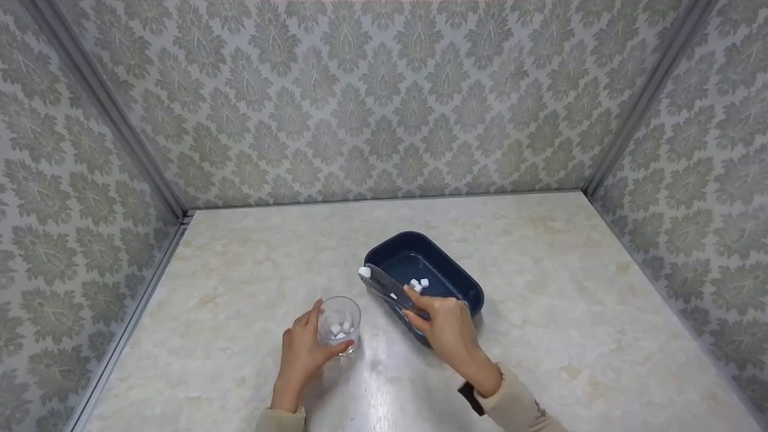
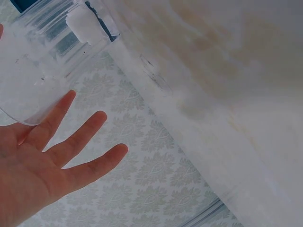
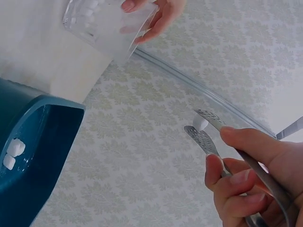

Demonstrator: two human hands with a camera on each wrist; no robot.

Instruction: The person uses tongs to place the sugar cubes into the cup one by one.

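Observation:
My right hand (image 1: 447, 330) grips metal tongs (image 1: 387, 287) over the left rim of a dark blue tray (image 1: 462, 285). Pinched between the perforated tips of the tongs is a white cube (image 3: 200, 122), held up clear of the tray. Several more white cubes (image 1: 416, 285) lie on the tray's floor. To the left stands a clear glass (image 1: 339, 312), with several white cubes (image 1: 339, 329) at its bottom. Thumb and index finger of my left hand (image 1: 305, 347) hold the glass around its side, while the other fingers (image 2: 78, 142) spread out straight in the left wrist view.
A pale marbled table (image 1: 252, 252) bears the tray and glass. Patterned wall panels (image 1: 384, 108) rise at the back and on both sides, joined by grey metal corner strips (image 1: 114, 102). A dark band (image 1: 471, 398) circles the right wrist.

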